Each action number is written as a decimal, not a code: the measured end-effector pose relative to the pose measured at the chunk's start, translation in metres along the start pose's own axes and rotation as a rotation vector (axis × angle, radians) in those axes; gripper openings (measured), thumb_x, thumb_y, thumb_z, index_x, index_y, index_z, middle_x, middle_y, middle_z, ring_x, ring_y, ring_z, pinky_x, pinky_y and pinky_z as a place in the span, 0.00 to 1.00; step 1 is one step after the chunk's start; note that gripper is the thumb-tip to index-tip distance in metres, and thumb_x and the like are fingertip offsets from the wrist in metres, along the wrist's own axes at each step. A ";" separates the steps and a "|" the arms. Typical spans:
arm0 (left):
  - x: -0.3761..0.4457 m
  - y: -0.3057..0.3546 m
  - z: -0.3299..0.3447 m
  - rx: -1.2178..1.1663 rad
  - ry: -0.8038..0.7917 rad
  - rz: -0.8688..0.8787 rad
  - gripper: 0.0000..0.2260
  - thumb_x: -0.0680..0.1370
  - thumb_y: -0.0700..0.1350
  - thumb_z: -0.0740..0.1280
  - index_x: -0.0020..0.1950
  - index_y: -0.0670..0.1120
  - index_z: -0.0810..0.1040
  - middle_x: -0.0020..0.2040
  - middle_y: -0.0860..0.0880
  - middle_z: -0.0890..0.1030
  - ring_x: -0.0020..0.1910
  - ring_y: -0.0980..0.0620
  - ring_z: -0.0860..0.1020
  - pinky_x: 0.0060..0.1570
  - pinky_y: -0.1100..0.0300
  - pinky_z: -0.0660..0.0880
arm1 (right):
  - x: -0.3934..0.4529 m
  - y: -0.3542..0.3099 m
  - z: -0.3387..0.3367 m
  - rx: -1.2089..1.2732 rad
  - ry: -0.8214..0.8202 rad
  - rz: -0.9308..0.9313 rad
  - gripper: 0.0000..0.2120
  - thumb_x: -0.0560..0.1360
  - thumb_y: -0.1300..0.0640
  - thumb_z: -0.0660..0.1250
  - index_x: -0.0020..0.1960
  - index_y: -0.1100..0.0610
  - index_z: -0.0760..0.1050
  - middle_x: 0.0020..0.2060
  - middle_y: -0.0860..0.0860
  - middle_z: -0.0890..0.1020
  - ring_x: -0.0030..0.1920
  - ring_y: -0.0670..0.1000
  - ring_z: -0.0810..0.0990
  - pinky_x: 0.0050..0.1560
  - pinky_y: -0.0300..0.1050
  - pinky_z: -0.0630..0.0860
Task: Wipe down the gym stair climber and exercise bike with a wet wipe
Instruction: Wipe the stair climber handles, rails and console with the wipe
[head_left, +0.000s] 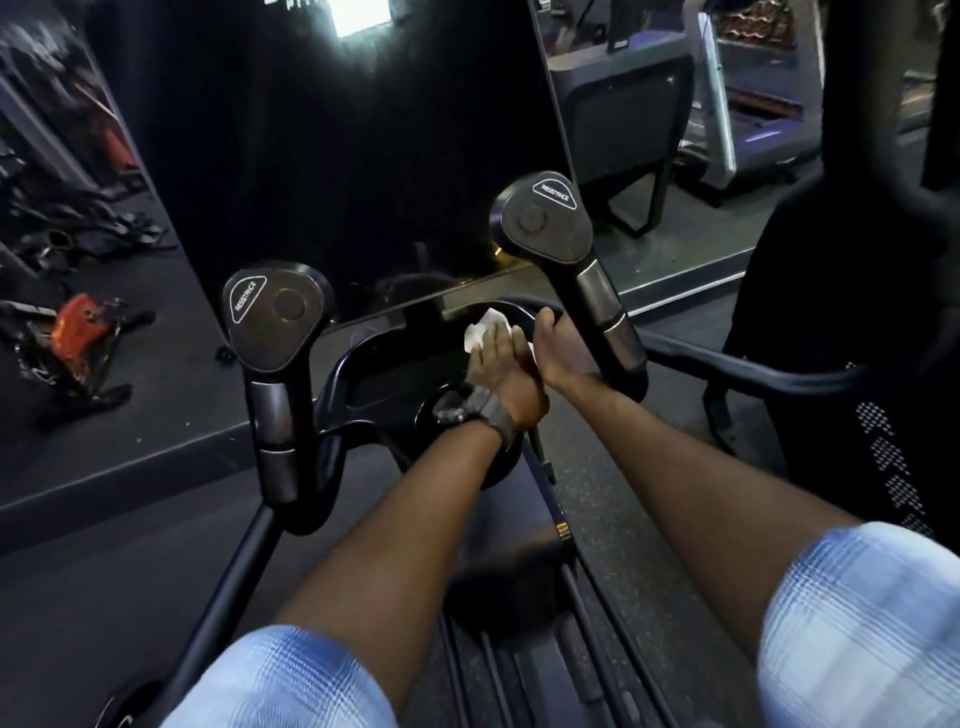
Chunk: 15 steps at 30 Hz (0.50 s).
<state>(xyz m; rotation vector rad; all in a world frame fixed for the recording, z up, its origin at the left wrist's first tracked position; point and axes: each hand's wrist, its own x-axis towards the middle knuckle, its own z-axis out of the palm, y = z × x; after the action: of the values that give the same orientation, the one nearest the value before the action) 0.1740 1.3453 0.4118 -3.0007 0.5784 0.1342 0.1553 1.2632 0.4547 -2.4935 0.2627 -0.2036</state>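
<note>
Gym floor (130, 467) of dark rubber stretches to the left, where a red-and-black machine (78, 332) lies blurred near the edge, and more equipment (727, 104) stands behind on the right. Straight ahead rises the tall black console screen (337, 156) of the exercise machine (395, 374). Two upright handles flank it, each capped with a rounded pad marked "RESISTANCE": the left pad (272, 317) sits nearer and lower, the right pad (543, 221) farther and higher. The right handle post (602, 317) stands just beside the right hand, close against its outer side.

Below the screen's lower edge a curved black bar (363, 348) loops round a dark tray. The white wet wipe (483, 330) lies bunched on this bar, at its far bend, under and just ahead of the left hand's fingertips.

The left hand (498, 364), a watch (470, 408) on its wrist, lies flat with fingers straight and close together, pressing the wipe onto the bar. The right hand (553, 343) reaches beside it, touching the left hand's edge, its fingers curled over the bar's far bend; how tightly they grip cannot be told.
</note>
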 end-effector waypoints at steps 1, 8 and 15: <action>-0.009 0.002 0.000 0.026 0.002 0.012 0.38 0.79 0.52 0.59 0.78 0.39 0.40 0.79 0.39 0.43 0.79 0.42 0.43 0.77 0.48 0.44 | -0.002 0.006 0.002 0.117 0.003 0.077 0.19 0.85 0.62 0.47 0.68 0.72 0.67 0.67 0.67 0.72 0.68 0.62 0.70 0.59 0.44 0.60; -0.099 -0.007 0.027 0.002 0.197 0.055 0.33 0.75 0.44 0.58 0.78 0.37 0.52 0.77 0.37 0.58 0.74 0.42 0.63 0.71 0.50 0.64 | -0.016 0.021 0.034 -0.184 0.107 0.037 0.22 0.82 0.49 0.52 0.70 0.62 0.66 0.65 0.62 0.74 0.65 0.61 0.73 0.64 0.54 0.70; -0.114 -0.029 0.032 0.041 0.344 0.098 0.12 0.68 0.51 0.71 0.46 0.45 0.78 0.35 0.47 0.82 0.32 0.45 0.80 0.35 0.57 0.71 | -0.024 0.026 0.045 -0.305 -0.005 -0.181 0.23 0.83 0.46 0.50 0.75 0.51 0.65 0.79 0.56 0.57 0.79 0.59 0.51 0.76 0.53 0.47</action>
<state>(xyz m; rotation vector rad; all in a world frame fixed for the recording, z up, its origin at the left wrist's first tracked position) 0.0771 1.4167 0.3930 -2.9720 0.7473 -0.3909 0.1377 1.2741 0.4011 -2.8224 0.0687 -0.2474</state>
